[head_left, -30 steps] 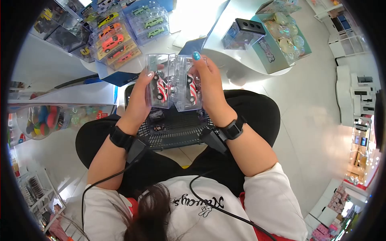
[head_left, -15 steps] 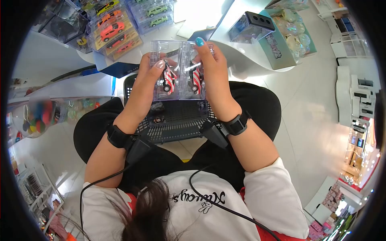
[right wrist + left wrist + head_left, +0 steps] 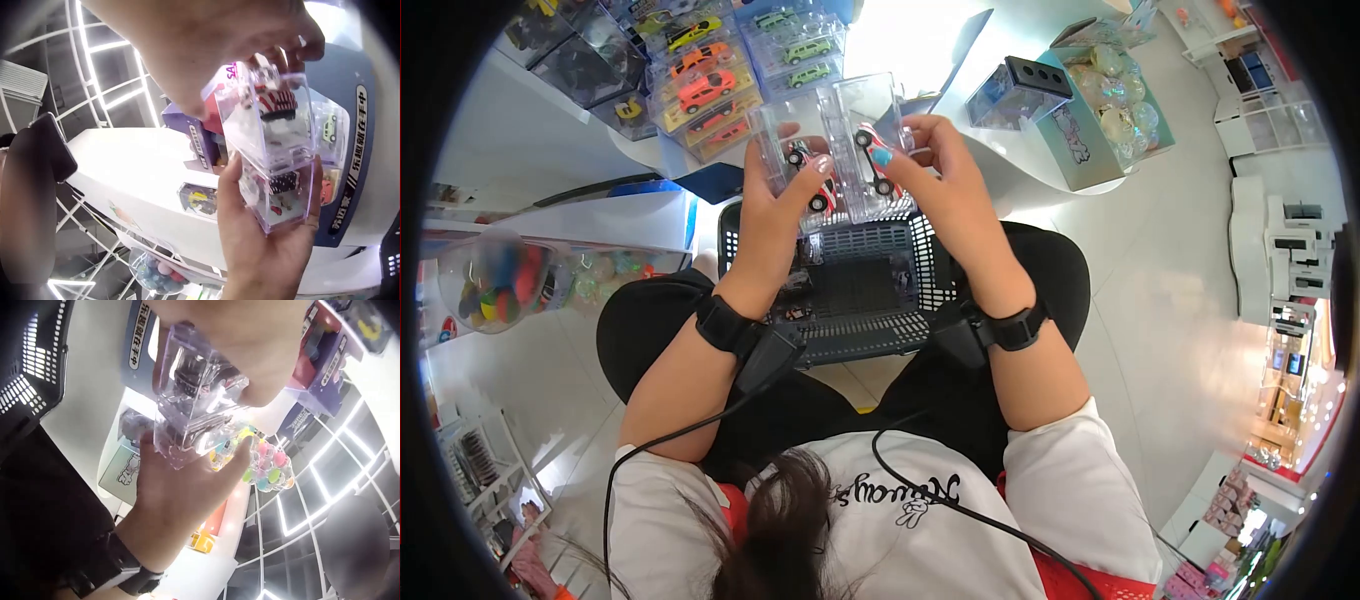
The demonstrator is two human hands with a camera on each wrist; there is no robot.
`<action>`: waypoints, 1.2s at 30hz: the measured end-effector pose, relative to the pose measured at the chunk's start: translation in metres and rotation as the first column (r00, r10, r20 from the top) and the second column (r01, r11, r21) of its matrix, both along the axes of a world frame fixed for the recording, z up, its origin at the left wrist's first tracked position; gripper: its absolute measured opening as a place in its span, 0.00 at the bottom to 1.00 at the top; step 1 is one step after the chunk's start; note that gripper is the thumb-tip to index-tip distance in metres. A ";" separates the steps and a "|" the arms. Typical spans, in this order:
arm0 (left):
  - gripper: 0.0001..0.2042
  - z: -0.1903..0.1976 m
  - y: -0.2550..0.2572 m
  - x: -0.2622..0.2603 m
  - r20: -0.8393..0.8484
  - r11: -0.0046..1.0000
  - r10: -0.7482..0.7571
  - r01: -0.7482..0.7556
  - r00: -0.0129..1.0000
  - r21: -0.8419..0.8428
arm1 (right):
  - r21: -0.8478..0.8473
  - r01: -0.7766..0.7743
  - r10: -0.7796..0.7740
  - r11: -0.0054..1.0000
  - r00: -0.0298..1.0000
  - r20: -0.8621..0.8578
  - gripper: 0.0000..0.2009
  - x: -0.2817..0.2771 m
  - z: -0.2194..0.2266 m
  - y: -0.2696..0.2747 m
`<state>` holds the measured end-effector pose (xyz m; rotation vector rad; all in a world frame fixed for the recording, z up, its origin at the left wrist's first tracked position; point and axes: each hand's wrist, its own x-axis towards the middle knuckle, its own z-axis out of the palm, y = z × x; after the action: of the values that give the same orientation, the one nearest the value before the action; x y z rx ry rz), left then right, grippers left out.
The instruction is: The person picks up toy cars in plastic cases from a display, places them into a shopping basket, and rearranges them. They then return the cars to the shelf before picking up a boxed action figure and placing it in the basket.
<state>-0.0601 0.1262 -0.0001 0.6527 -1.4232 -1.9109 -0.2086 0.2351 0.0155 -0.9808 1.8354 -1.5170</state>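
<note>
Curling the left hand closely around one clear case and the right hand around a second clear case, pressing both thumbs on the fronts. Holding both side by side above the basket, running their long axes away from the body and leaning the far ends slightly left. Showing striped toy cars inside, lying roughly lengthwise, wheels leftward; not revealing which ends are the fronts. Hiding parts of both behind thumbs and glare. Showing, probably, more boxed cars in the basket's shadowed left side.
</note>
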 end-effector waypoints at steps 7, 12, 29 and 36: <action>0.31 -0.005 -0.021 0.000 -0.273 0.980 -0.165 0.190 0.948 0.067 | -0.024 -0.179 0.173 0.984 0.972 -0.157 0.20 -0.029 0.026 -0.021; 0.40 0.011 -0.016 0.008 -0.170 0.975 -0.107 0.137 0.980 0.177 | 0.075 -0.170 0.186 0.983 0.915 -0.358 0.21 -0.061 0.066 -0.053; 0.35 -0.004 0.001 0.020 0.097 0.825 -0.563 0.551 0.821 0.123 | 0.395 -0.116 0.411 0.911 0.222 -0.884 0.21 -0.048 0.004 -0.164; 0.35 -0.001 0.009 0.021 0.124 0.778 -0.629 0.619 0.768 0.109 | 0.379 -0.103 0.393 0.920 0.243 -0.887 0.21 -0.053 -0.011 -0.168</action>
<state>-0.0390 0.1356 -0.0012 0.3734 -1.8540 -2.4651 -0.2613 0.0666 0.0046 -2.2650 2.3106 -0.3105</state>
